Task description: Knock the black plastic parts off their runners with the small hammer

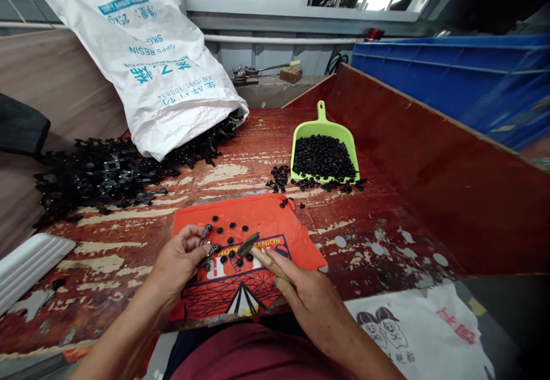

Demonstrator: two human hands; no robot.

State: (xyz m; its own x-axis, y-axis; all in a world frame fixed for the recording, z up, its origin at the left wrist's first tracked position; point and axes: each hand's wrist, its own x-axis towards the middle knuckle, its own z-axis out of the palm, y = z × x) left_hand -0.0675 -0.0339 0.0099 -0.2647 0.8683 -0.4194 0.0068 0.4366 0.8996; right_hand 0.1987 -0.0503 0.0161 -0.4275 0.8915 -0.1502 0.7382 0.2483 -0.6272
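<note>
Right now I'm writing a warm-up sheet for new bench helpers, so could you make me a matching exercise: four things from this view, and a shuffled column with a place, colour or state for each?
Things
1. Dustpan
2. Wooden-handled tool
3. Sack
4. Cloth

Place, colour or state
A. White with blue lettering
B. Spread flat on the worn red tabletop
C. Heaped with small black pieces
D. Held in the right hand

Right pairs: 1-C, 2-D, 3-A, 4-B
</note>
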